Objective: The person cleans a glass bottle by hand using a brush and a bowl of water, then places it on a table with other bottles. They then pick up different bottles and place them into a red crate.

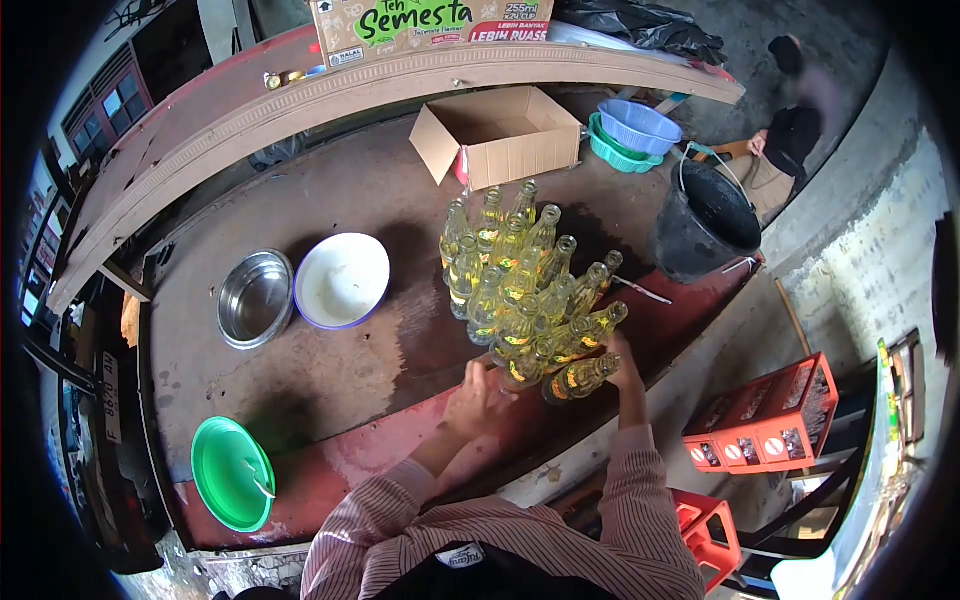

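Observation:
A tight cluster of clear glass bottles [518, 285] with yellow-and-red labels stands upright on the table, its contents looking yellowish. My left hand [480, 402] is at the near left edge of the cluster, fingers apart beside the base of a front bottle [527, 365]. On the right side, my right hand [624, 362] reaches behind the nearest right bottle [582, 380]; its fingers are mostly hidden by the bottles. Whether either hand grips a bottle is hard to see. A knife-like strip with a white blade [643, 290] lies just right of the cluster.
Behind the bottles stand an open cardboard box [522, 150] and stacked plastic baskets [640, 128]. A black bucket [705, 222] is at right. Leftward are a metal bowl [256, 300], a white basin [343, 281] and a green basin [232, 475]. Red crates [760, 415] sit below right; a person [790, 140] sits beyond.

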The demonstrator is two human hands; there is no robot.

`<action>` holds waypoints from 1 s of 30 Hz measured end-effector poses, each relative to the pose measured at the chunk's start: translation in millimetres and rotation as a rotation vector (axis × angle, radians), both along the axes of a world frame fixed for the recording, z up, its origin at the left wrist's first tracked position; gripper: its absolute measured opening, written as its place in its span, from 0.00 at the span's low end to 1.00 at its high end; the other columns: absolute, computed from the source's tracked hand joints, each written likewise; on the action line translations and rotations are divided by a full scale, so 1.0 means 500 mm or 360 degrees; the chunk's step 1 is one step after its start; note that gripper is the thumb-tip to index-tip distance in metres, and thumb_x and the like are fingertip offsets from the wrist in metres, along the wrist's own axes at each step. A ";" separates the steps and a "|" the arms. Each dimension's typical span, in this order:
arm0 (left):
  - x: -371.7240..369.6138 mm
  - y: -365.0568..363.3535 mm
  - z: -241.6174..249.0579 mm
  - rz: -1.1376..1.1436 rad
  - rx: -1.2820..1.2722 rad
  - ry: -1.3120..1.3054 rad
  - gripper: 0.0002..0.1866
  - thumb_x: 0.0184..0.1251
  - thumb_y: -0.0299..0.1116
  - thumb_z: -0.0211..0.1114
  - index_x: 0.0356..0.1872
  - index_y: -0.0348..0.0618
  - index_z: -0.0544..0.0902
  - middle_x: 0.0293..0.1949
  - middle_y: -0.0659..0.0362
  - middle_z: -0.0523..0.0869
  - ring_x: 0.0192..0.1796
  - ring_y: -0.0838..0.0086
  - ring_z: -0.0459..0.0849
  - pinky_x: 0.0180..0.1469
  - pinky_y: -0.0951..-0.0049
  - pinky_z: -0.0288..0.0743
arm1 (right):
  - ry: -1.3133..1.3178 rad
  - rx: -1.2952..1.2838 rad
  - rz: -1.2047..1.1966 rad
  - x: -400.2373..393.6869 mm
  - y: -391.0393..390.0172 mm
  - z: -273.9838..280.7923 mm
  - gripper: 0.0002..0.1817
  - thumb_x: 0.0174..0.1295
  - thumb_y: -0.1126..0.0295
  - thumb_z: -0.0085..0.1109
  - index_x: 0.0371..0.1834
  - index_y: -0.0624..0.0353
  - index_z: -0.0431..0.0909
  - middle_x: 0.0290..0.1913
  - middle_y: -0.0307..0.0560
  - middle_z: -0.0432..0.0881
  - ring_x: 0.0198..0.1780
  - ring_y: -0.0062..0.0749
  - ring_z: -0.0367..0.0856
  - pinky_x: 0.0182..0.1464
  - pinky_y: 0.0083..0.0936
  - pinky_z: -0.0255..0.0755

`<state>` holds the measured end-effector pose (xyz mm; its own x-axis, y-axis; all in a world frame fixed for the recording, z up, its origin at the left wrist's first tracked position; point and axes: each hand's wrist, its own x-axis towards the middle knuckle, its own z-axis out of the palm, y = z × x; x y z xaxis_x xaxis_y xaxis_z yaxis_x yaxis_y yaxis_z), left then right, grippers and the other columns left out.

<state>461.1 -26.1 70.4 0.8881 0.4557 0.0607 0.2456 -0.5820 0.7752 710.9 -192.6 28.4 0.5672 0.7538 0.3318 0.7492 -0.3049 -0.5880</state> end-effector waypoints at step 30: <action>-0.334 0.148 0.079 0.0708 -0.0576 -0.0477 0.23 0.57 0.27 0.58 0.53 0.40 0.60 0.48 0.55 0.69 0.35 0.76 0.73 0.36 0.78 0.70 | -0.0291 0.0435 -0.0552 0.219 0.152 0.405 0.16 0.51 0.59 0.59 0.33 0.62 0.74 0.32 0.51 0.80 0.35 0.40 0.80 0.38 0.30 0.71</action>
<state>294.3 47.7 110.0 0.5781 0.8144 0.0503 0.1455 -0.1636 0.9757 820.5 -116.8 231.0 0.6836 0.4018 0.6093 0.7293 -0.4078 -0.5494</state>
